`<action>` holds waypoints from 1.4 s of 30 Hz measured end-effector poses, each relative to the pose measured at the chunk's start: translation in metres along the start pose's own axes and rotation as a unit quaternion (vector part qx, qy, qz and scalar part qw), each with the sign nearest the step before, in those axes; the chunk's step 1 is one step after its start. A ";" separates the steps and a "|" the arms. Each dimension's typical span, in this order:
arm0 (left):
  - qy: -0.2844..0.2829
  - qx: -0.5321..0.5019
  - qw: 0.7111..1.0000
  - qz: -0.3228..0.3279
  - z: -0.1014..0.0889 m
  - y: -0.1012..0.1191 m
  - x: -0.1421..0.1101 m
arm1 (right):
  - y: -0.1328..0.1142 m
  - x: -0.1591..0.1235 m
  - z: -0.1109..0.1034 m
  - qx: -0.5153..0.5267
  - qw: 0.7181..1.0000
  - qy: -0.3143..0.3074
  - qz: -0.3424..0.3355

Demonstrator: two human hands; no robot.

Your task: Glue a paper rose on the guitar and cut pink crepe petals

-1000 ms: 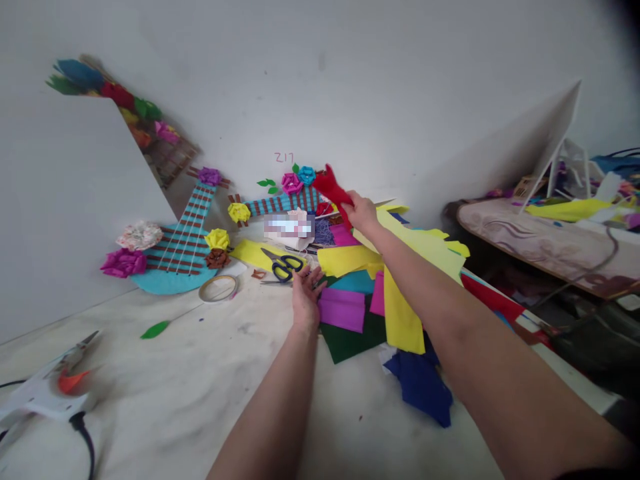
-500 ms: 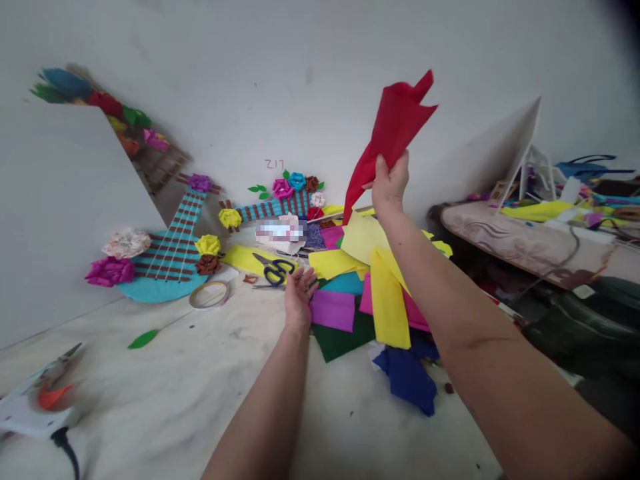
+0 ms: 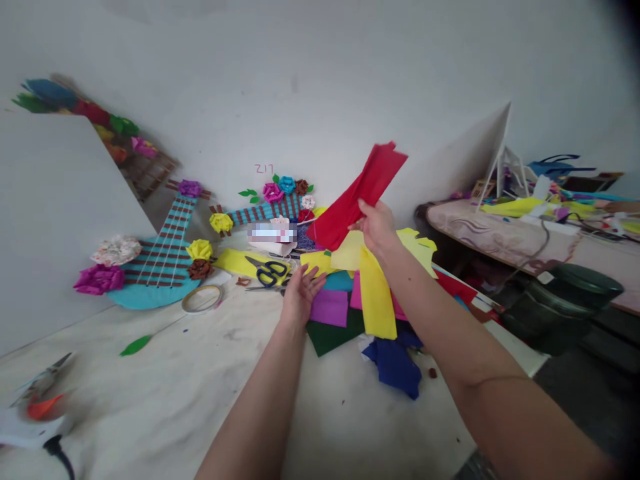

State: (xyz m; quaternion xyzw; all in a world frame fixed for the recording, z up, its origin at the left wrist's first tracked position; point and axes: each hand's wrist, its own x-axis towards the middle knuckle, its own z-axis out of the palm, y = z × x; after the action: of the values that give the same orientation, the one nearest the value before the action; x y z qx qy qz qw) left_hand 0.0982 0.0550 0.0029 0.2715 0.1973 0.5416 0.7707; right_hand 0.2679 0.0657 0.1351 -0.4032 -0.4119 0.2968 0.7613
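Note:
A strip of red crepe paper [image 3: 367, 183] is pinched in my right hand [image 3: 375, 223], raised above the pile of coloured paper. My left hand [image 3: 300, 293] is palm up with its fingers apart, beside a folded purple paper [image 3: 329, 308] and just right of the dark-handled scissors [image 3: 270, 272]. Below my right wrist lie a yellow strip [image 3: 379, 297] and a pale yellow sheet [image 3: 350, 250]. Dark green paper [image 3: 333, 335] and crumpled blue paper [image 3: 397, 370] are at the near side of the pile.
Left of the pile stand a blue guitar-shaped craft [image 3: 160, 267] with paper flowers, a tape roll [image 3: 203, 299] and a green leaf [image 3: 136, 345]. A glue gun [image 3: 37, 413] lies at the near left. A second table [image 3: 465, 223] and a dark green bin [image 3: 560, 307] are on the right.
My right hand has come down and a little left with the red paper, which now tilts lower over the pile. My left hand stays open in nearly the same place. The view has shifted slightly.

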 end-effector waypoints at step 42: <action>-0.044 0.014 0.998 0.035 0.004 -0.003 -0.011 | 0.057 -0.042 0.037 0.137 0.960 -0.028 0.242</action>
State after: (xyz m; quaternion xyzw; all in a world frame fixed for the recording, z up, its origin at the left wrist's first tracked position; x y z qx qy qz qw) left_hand 0.0994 0.0431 0.0044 0.3127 0.1607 0.5529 0.7554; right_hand 0.2090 0.0749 0.0827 -0.3740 -0.2787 0.5374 0.7026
